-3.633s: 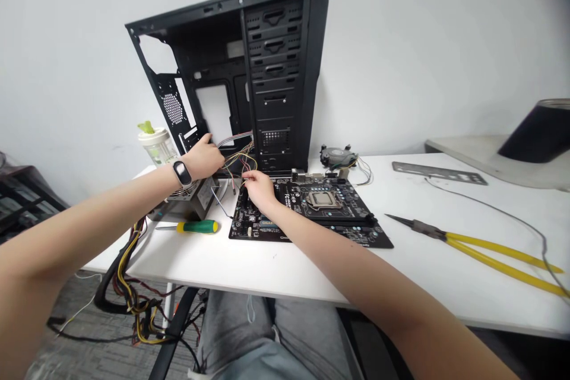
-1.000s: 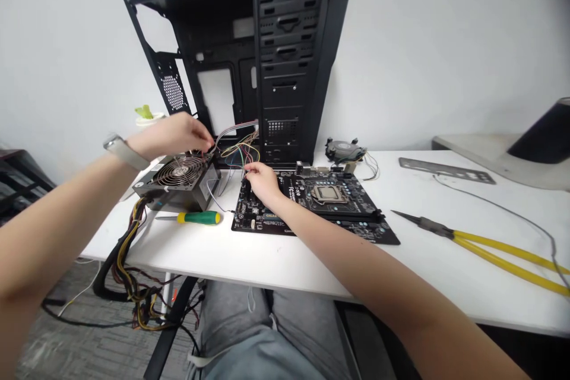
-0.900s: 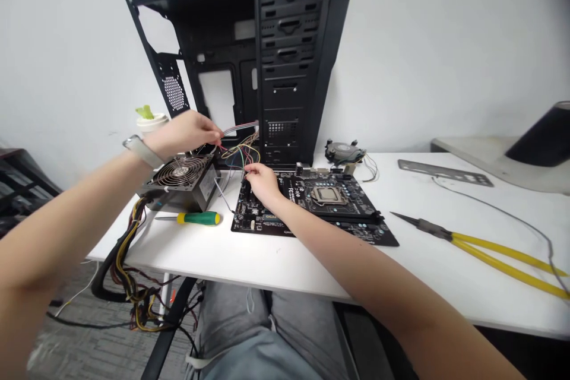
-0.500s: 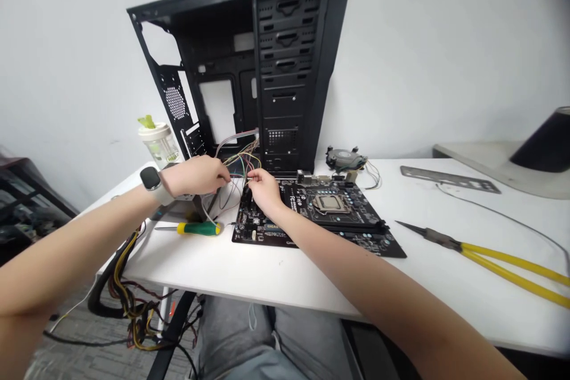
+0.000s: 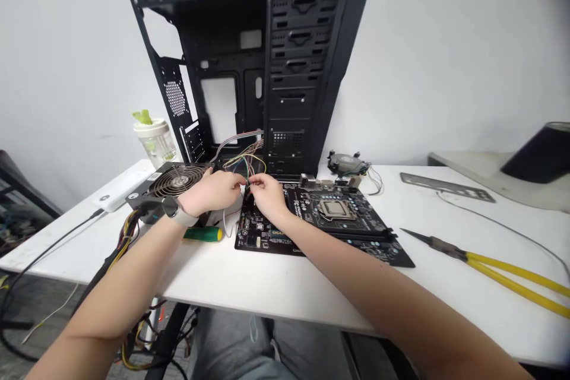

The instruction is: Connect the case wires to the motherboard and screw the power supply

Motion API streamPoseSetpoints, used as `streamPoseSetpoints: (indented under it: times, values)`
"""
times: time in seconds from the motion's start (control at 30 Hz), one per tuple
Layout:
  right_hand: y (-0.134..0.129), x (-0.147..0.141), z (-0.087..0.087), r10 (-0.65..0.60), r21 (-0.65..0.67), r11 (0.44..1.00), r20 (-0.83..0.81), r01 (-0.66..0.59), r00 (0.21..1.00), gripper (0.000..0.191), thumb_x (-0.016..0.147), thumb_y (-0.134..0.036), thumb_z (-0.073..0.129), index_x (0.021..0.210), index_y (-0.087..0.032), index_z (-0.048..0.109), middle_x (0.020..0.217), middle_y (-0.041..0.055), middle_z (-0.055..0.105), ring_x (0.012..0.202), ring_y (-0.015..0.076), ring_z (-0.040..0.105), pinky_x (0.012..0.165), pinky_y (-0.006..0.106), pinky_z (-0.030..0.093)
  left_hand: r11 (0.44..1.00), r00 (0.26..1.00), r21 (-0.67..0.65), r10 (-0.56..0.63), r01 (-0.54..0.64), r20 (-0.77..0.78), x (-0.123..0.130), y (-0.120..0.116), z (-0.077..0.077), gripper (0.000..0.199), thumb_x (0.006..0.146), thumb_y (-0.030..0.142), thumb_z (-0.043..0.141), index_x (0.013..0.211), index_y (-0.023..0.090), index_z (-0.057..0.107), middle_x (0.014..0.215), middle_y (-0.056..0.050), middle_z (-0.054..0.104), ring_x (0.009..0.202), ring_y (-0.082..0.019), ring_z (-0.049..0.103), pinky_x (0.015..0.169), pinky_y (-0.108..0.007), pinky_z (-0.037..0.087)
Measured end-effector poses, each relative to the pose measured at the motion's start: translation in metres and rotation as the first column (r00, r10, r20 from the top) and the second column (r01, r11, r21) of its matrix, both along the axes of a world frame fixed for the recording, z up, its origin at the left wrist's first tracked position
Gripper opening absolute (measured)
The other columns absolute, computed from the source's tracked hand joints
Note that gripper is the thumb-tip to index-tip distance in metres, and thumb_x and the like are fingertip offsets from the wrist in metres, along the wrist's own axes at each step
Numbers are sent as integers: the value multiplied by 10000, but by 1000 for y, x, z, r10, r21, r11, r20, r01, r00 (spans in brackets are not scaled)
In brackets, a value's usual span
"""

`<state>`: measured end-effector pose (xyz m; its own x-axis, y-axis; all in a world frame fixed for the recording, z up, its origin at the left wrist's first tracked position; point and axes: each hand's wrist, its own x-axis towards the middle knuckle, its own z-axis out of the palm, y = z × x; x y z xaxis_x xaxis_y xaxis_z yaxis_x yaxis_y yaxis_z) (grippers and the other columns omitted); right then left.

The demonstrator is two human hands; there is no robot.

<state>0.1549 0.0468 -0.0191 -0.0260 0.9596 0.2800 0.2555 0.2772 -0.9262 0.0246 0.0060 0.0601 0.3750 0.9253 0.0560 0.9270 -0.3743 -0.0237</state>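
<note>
Left hand: left of centre, my fingertips meet the other hand's; whether they grip anything I cannot tell.
Right hand: mid-frame, pinching thin multicoloured wires over the left edge of the black rectangular motherboard.
Wires: centre of frame, looping below the tall black metal computer case; ends hidden.
Good handling: I'd best grip near the ends, leave slack, avoid flexing the board.

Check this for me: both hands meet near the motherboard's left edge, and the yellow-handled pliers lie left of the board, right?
Not quite: the yellow-handled pliers lie to the right of the motherboard, as the head view shows.
</note>
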Motion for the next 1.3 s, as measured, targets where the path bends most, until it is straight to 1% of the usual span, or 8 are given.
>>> streamPoseSetpoints:
  times: [0.07, 0.2, 0.37, 0.53, 0.67, 0.87, 1.03, 1.3]
  values:
    - [0, 0, -1, -7, 6, 1000, 31, 6, 1000, 263, 668, -67, 492, 832, -143, 683, 821, 14, 619, 662, 116, 540, 764, 280, 466, 1000, 1000, 6, -5, 5, -10, 0, -1, -6, 411, 850, 166, 357, 1143, 222, 640, 1073, -51, 711, 1043, -239, 636, 1072, -537, 299]
    - [-1, 1, -1, -25, 35, 999, 93, 22, 995, 284, 667, -57, 517, 866, -133, 706, 845, 27, 584, 698, 124, 535, 799, 283, 459, 999, 1000, 44, -19, 20, -16, -3, -4, -9, 392, 830, 123, 367, 1083, 189, 659, 981, -77, 722, 997, -241, 643, 1088, -551, 248]
    - [-2, 1, 0, -53, 57, 997, 163, 44, 985, 273, 664, -60, 547, 858, -125, 728, 865, 45, 569, 761, 140, 538, 843, 291, 444, 991, 993, 80, -115, 111, 41, -11, -9, -10, 391, 788, 90, 383, 1036, 191, 668, 977, -66, 720, 910, -220, 658, 891, -373, 461]
    - [-3, 5, 12, -16, 52, 999, 224, 5, 975, 295, 686, -87, 541, 896, -143, 740, 761, 10, 600, 720, 131, 543, 764, 267, 438, 962, 955, 208, -220, 178, 198, -11, -20, -8, 367, 697, 21, 379, 883, 173, 656, 884, -46, 706, 789, -187, 642, 718, -293, 470]
    - [-2, 11, 30, 103, -26, 995, 314, -100, 944, 311, 731, -128, 533, 974, -134, 727, 754, 6, 667, 728, 129, 579, 719, 247, 432, 927, 919, 327, -280, 184, 278, 8, -36, -8, 281, 672, 32, 384, 781, 151, 614, 781, -55, 669, 723, -192, 612, 682, -311, 468]
    - [5, 20, 52, 200, -85, 979, 562, -184, 803, 239, 763, -184, 596, 955, -130, 729, 803, 44, 702, 753, 148, 606, 741, 263, 438, 874, 911, 283, -413, 395, 4, 58, -71, -36, 149, 769, 146, 440, 755, 146, 589, 711, -100, 610, 675, -268, 598, 598, -385, 469]
    - [10, 27, 58, 204, -77, 973, 734, -219, 648, 352, 782, -156, 562, 1111, -129, 686, 781, 47, 685, 704, 142, 585, 739, 261, 433, 948, 961, 166, -275, 272, -9, 77, -81, -50, 202, 854, 235, 448, 862, 106, 603, 818, -156, 628, 727, -294, 615, 610, -399, 482]
    - [16, 18, 44, 347, -47, 902, 670, -428, 657, 239, 777, -155, 599, 990, -127, 704, 619, -25, 590, 596, 88, 508, 655, 226, 383, 970, 973, 77, -226, 229, -39, 83, -54, -45, 201, 827, 107, 399, 906, 84, 582, 794, -160, 625, 726, -268, 630, 564, -334, 465]
